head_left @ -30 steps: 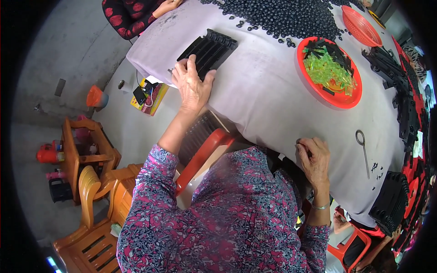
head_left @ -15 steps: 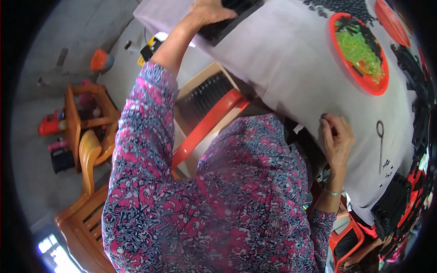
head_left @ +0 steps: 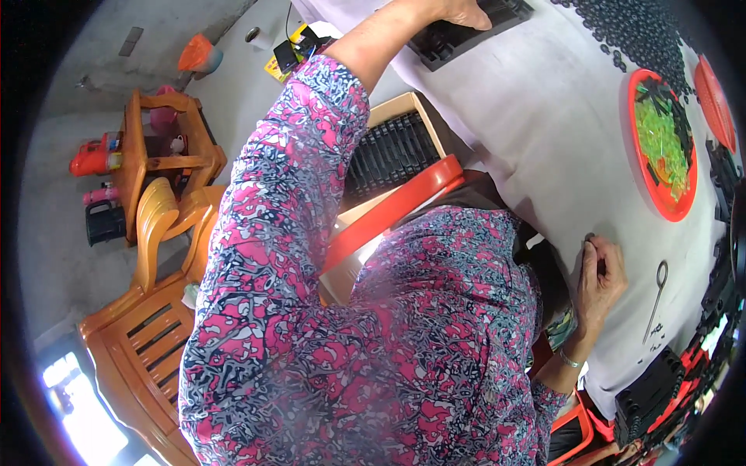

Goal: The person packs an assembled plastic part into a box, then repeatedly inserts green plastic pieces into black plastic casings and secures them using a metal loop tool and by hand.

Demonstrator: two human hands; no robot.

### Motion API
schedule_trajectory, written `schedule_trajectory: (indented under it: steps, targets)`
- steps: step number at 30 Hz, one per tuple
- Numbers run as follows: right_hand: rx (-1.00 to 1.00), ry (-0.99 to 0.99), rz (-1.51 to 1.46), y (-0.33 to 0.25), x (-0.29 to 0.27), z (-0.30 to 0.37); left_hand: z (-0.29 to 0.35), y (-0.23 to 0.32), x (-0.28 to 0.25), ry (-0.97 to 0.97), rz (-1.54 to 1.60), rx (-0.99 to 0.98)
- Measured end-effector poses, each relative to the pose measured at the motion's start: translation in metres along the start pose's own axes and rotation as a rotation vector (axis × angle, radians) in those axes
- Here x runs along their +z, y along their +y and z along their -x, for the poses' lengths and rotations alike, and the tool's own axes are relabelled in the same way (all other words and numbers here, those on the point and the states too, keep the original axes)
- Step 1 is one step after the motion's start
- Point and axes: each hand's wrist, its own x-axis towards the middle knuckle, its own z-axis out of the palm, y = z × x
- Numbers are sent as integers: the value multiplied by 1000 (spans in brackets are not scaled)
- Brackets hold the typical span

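Note:
At the upper edge my left hand [head_left: 465,11] reaches over a flat black plastic piece [head_left: 451,45] on the cloth-covered table, its thumb stretched out on it. The other fingers are cut off by the picture's edge. Close to the table's near edge, my right hand [head_left: 602,276] rests on the cloth [head_left: 544,128]. Its fingers are curled, with thumb and forefinger closed on a small dark piece [head_left: 590,236], too small to name. To the right of that hand lies a thin metal rod with a ring end [head_left: 661,274].
A red plate [head_left: 633,128] with green and black small parts lies right, below many loose black pieces [head_left: 629,27]. Left of the table are a box of black parts [head_left: 392,151], a curved red bar [head_left: 396,210] and a wooden chair [head_left: 148,349]. Black parts [head_left: 649,396] lie lower right.
The view has shifted, so the table things sit lower and further right. My left hand has moved rightward along the black plastic piece. My right hand keeps its pinch near the table edge.

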Motion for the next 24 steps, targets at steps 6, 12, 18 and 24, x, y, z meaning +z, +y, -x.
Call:
schedule_trajectory:
  steps: [6,12,18,24]
  targets:
    - [55,18,-11,3,3,1,4,-1,1,74,13,19]
    - [55,12,-30,1,4,-1,45,26,-4,232,-28,-109]
    - [27,22,-5,-1,2,-2,37,4,14,419,42,134]
    - [34,15,-17,-1,2,-3,30,-6,32,467,143,188]
